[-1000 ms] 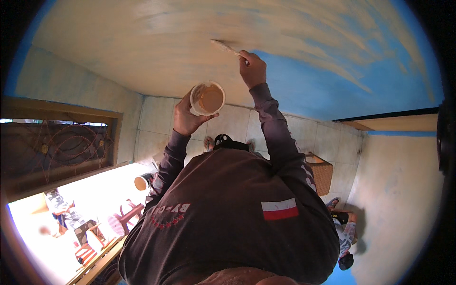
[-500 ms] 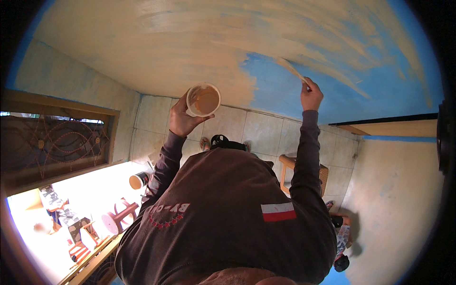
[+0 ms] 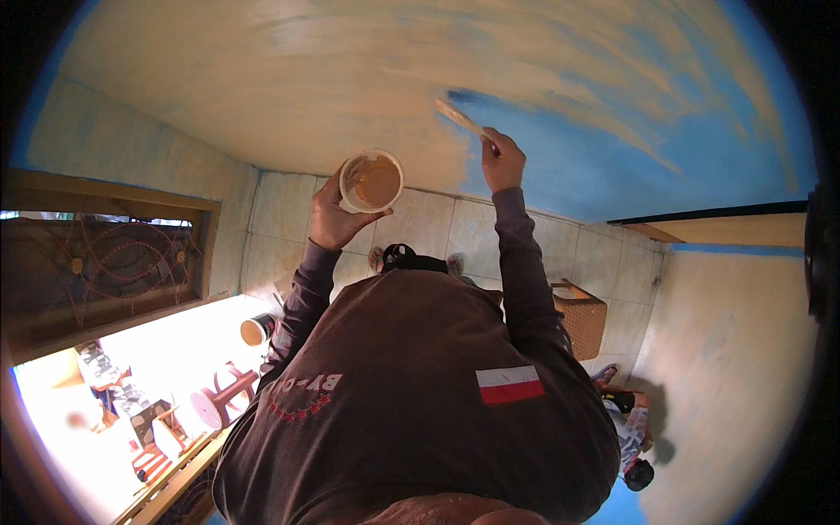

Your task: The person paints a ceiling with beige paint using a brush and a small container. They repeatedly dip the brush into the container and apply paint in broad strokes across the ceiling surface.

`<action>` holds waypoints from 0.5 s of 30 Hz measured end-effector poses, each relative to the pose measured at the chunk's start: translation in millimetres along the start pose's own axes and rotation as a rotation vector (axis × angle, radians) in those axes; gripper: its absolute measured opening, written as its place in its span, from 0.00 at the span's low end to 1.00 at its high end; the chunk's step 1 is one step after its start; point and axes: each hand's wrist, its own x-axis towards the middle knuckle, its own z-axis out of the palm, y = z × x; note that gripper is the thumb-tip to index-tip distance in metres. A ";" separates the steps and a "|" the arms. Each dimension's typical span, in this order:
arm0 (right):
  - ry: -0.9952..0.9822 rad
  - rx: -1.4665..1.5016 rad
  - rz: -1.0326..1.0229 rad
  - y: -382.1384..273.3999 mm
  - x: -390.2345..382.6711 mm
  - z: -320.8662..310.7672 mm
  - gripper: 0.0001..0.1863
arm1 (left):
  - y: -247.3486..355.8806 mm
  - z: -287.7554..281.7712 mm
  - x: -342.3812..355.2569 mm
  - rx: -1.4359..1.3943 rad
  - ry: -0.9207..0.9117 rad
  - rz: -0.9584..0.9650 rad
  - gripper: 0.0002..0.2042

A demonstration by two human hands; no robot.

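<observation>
My left hand [image 3: 335, 217] is wrapped round a white plastic tub [image 3: 352, 198] with tan paint [image 3: 379, 182] inside, its open top showing. In my right hand [image 3: 503, 163], the fingers are closed on the handle of a paintbrush [image 3: 460, 116]. The brush's far end lies against or very near the wall [image 3: 350, 96], at the border between tan paint and a bare blue patch [image 3: 560, 149]; whether the bristles touch, I cannot tell. Tan streaks run over the blue further right.
A woven-topped stool [image 3: 581, 322] stands on the tiled floor [image 3: 420, 223] right of me. Another person [image 3: 628, 429] is low by the right wall. A paint bucket [image 3: 256, 330] and a pink stool [image 3: 216, 398] are at the left, below a window with a metal grille [image 3: 114, 262].
My right hand has swept the brush leftward along the wall, toward the left end of the blue patch, where some blue is now covered in tan. My left hand with the tub barely moved.
</observation>
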 end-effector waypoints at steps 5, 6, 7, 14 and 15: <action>-0.032 -0.109 -0.001 9.3 26.4 12.2 0.09 | -4.8 -2.5 0.4 -0.003 0.007 -0.007 0.46; -0.002 -0.115 -0.022 16.9 27.1 7.1 0.09 | -4.6 -2.1 0.9 -0.010 0.011 -0.004 0.46; 0.025 -0.122 -0.045 26.1 28.7 0.6 0.10 | -4.5 -0.9 1.2 -0.019 0.016 -0.001 0.46; 0.113 -0.225 0.112 62.7 14.9 -93.6 0.10 | 3.4 2.4 2.4 0.025 0.009 -0.001 0.45; 0.096 -0.239 0.143 61.1 10.4 -105.7 0.10 | 3.3 2.7 2.0 0.028 0.009 0.000 0.45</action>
